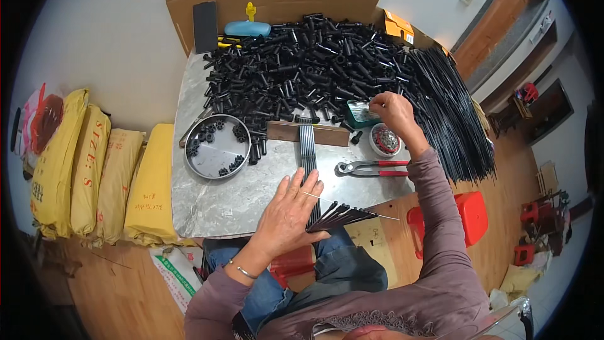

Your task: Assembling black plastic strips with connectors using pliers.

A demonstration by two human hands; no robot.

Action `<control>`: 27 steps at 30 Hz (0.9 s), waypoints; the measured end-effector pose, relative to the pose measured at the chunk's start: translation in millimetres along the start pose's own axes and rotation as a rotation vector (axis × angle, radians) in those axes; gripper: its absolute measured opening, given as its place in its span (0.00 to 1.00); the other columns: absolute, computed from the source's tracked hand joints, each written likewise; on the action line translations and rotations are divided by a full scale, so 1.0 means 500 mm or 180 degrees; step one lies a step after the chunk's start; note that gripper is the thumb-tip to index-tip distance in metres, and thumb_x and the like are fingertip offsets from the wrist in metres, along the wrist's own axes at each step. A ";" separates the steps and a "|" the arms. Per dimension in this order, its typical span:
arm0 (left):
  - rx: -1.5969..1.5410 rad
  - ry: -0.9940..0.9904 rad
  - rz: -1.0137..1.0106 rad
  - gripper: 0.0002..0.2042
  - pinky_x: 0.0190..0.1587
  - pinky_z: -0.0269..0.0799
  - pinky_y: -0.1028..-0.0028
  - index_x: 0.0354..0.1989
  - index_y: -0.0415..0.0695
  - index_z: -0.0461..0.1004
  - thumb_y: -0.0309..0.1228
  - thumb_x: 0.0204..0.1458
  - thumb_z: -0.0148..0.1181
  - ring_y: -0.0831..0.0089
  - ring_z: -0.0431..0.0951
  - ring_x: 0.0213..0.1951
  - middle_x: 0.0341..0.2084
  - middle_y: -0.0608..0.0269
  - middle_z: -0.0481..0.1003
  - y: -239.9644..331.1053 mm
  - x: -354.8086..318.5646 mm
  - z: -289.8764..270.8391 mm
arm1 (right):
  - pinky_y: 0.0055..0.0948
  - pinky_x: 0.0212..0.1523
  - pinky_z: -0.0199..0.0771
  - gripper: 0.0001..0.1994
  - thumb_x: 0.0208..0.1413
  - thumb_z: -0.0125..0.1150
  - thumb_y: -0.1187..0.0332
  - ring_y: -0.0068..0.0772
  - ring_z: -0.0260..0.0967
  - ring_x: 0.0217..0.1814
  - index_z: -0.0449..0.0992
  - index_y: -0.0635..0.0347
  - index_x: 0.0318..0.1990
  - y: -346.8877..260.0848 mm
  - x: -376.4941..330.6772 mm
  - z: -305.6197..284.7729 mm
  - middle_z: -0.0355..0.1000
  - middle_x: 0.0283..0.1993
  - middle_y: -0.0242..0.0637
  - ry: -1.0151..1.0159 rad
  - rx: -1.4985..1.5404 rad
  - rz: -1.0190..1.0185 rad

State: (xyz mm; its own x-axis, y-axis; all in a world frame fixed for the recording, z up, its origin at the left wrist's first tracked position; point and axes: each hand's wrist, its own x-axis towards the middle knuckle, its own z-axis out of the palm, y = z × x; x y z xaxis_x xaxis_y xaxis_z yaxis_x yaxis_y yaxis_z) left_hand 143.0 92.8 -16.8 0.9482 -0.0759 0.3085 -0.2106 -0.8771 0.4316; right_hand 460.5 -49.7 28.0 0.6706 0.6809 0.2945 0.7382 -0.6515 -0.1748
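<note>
Nearest the camera, a mauve top (pixel 377 302) is seen along the lower edge. Set well apart from the right one, the left hand (pixel 287 211) is laid, fingers extended, over black strips (pixel 307 146); whether they are gripped cannot be told. By its thumb, a fan of black rods (pixel 340 216) is crossed by a thin metal wire (pixel 389 217). The right hand (pixel 397 114) is held, fingertips drawn close together, at a green box (pixel 358 121); whether anything is pinched cannot be told. A wooden block (pixel 332 135) is crossed by the strips. Farther out, red-handled pincers (pixel 368 169) and a round tin (pixel 212 151) are placed on the grey table (pixel 201 208), with black tubular parts (pixel 308 63) heaped behind.
</note>
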 end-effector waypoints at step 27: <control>0.0049 -0.0143 -0.0062 0.47 0.67 0.47 0.54 0.63 0.40 0.58 0.54 0.36 0.69 0.49 0.50 0.67 0.65 0.50 0.53 0.001 -0.002 0.004 | 0.37 0.38 0.73 0.07 0.52 0.55 0.71 0.42 0.73 0.38 0.80 0.55 0.35 -0.167 -0.015 0.061 0.75 0.34 0.36 -0.0186 0.0741 -0.1266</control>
State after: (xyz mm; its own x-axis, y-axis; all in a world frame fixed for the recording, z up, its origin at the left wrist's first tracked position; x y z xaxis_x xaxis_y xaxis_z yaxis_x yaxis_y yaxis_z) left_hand 142.6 91.6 -18.8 0.9619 -0.0795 0.2616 -0.1885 -0.8859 0.4238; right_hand 395.9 10.1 11.6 0.3300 0.8847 0.3292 0.9312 -0.2480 -0.2671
